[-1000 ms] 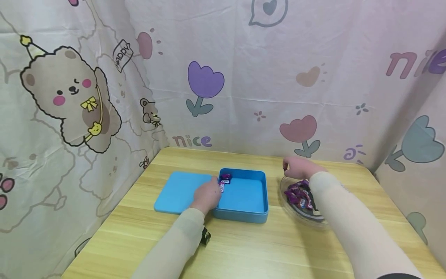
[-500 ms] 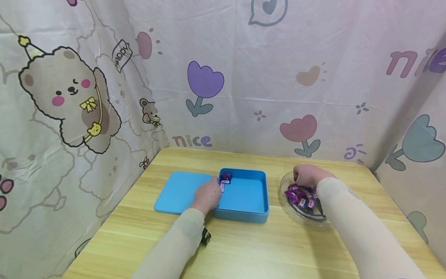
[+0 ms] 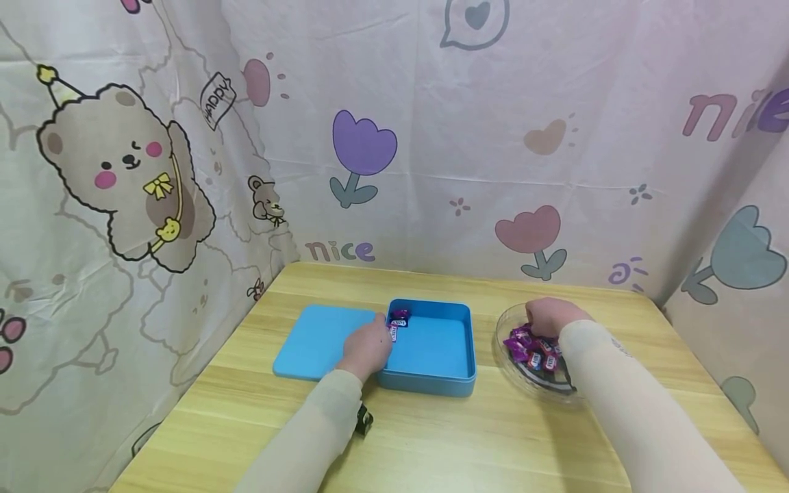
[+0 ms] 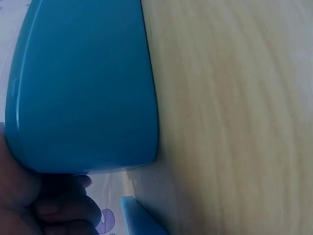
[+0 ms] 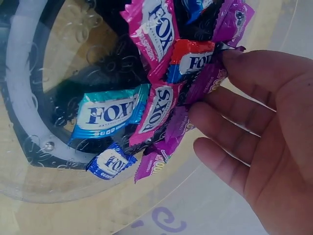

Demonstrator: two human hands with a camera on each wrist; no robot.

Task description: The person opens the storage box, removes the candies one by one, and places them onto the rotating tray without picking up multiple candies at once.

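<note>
My left hand [image 3: 368,344] grips the left wall of an uncovered blue box [image 3: 434,349]. In the left wrist view its thumb lies at the rim and its other fingers are bent beside the box corner. A purple wrapped candy [image 3: 399,315] and a pink one [image 3: 393,333] lie in the box's far left part. My right hand [image 3: 557,316] reaches into a clear round bowl [image 3: 516,383]. In the right wrist view its spread fingers touch purple wrapped candies [image 5: 178,122] at the pile's edge. Red, teal and blue Fox's candies [image 5: 110,112] lie beside them.
A flat light-blue lid [image 3: 308,346] lies on the wooden table [image 3: 444,438], left of the box. A small black object [image 3: 364,419] shows beside the left forearm. Printed cloth [image 3: 444,150] hangs behind the table and at both sides.
My right hand has moved from the bowl's far left rim rightward and down into the candies. The left hand and the box have kept their places.
</note>
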